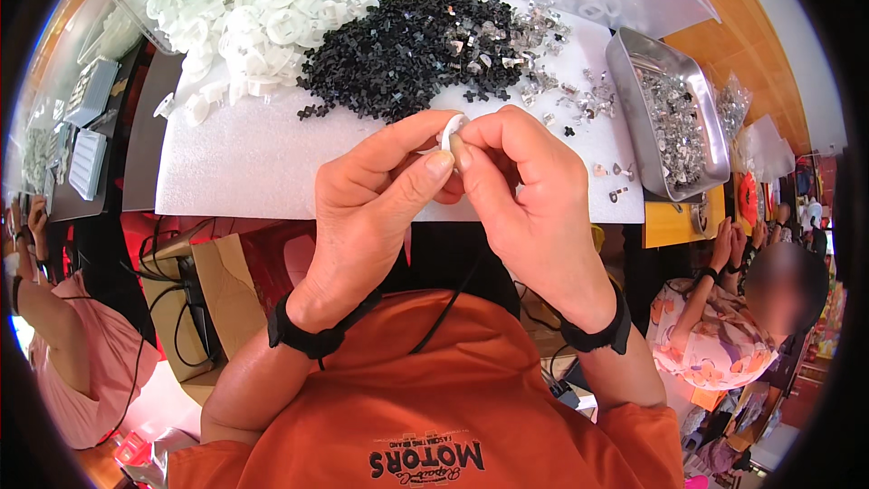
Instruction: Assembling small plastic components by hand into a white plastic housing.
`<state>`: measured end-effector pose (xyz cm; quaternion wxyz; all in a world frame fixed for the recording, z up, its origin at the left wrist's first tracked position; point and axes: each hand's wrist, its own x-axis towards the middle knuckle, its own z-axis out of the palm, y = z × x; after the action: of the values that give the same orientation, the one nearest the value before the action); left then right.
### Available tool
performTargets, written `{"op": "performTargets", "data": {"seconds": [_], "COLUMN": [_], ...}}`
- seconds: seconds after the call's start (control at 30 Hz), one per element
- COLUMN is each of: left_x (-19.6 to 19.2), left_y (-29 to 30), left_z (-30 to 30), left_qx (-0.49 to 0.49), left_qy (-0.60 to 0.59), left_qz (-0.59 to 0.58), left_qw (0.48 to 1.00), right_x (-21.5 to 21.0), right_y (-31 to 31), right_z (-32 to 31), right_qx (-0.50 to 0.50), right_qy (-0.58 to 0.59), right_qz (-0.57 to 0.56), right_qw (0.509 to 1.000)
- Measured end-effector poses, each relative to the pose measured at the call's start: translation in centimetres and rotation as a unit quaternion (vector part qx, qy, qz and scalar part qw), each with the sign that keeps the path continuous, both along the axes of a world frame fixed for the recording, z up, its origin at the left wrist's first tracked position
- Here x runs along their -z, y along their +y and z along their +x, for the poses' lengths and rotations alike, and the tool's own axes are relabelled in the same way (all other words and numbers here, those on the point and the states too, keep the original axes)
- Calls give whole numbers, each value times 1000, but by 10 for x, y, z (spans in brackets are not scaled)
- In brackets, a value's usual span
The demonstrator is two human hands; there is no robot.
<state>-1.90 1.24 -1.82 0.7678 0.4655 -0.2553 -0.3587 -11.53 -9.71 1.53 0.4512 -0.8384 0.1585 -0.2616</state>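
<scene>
A small white plastic piece [452, 130] is held up at fingertip height over the near edge of a white foam sheet [235, 158], between the person's two hands. The left hand [364, 188] pinches it between thumb and bent forefinger; the right hand [536, 172] pinches it from the other side, thumb and forefinger closed on it, so the fingertips of both nearly meet. The fingers hide much of the piece, and its full shape cannot be told.

Just beyond the hands, a heap of black cross-shaped pieces [398, 59] lies on the sheet. Touching its left side is a larger pile of translucent white round plastic parts [262, 14]; small shiny metal parts [593, 100] mix into its right edge and scatter toward the right. There, a rectangular metal tray [631, 95] holds more such bits, near the sheet's right edge, where a yellowish wooden counter [665, 229] shows.

A black wristband circles each wrist, above an orange T-shirt [434, 398]. An open cardboard box [226, 281] stands below, left. Farther out, one co-worker in pink sits at left, another in a floral top [701, 330] at right.
</scene>
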Motion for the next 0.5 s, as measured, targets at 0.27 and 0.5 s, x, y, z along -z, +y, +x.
{"op": "performTargets", "data": {"seconds": [0.27, 0.5], "left_x": [2, 4], "left_y": [1, 0], "left_z": [2, -2], "left_qx": [15, -14], "left_qy": [-21, -42], "left_qz": [-10, -8], "left_qw": [1000, 999], "right_x": [1, -5], "right_y": [0, 1], "right_z": [-6, -6], "right_qx": [-30, -32], "right_qy": [-9, 3], "right_qz": [139, 173], "right_qw": [990, 984]}}
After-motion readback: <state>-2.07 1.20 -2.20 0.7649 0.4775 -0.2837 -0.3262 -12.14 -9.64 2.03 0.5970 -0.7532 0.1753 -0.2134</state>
